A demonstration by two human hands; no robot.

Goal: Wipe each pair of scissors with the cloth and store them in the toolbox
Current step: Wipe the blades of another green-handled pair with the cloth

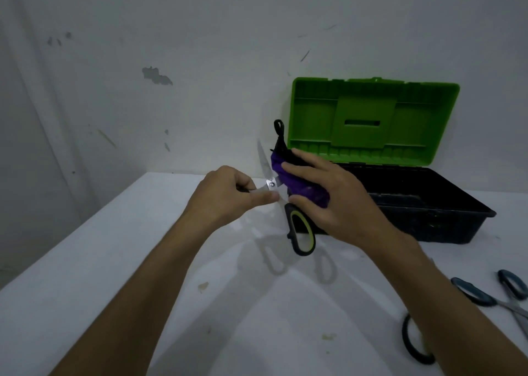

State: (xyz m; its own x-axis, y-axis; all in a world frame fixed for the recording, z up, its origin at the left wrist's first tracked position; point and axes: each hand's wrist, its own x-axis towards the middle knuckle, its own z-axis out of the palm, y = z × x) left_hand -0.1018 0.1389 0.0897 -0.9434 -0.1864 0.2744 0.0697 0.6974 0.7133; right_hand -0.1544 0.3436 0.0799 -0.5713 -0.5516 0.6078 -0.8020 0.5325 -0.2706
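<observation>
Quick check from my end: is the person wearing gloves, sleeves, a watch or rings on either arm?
Nothing worn shows. The left hand and right hand are bare, with no gloves and no rings visible on the fingers. Both forearms are uncovered right to the bottom of the frame, with no sleeve cuffs, watch or wristband in view. Any clothing higher up the arms lies outside the picture.

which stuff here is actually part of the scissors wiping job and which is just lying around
Part of the job:
- green-handled scissors, open, held in the left hand
- purple cloth, pressed on one blade by the right hand
- toolbox, lid open
- blue-handled scissors waiting on the table
- black handle loop, probably another pair

Just lying about:
- small stains on the table
</observation>
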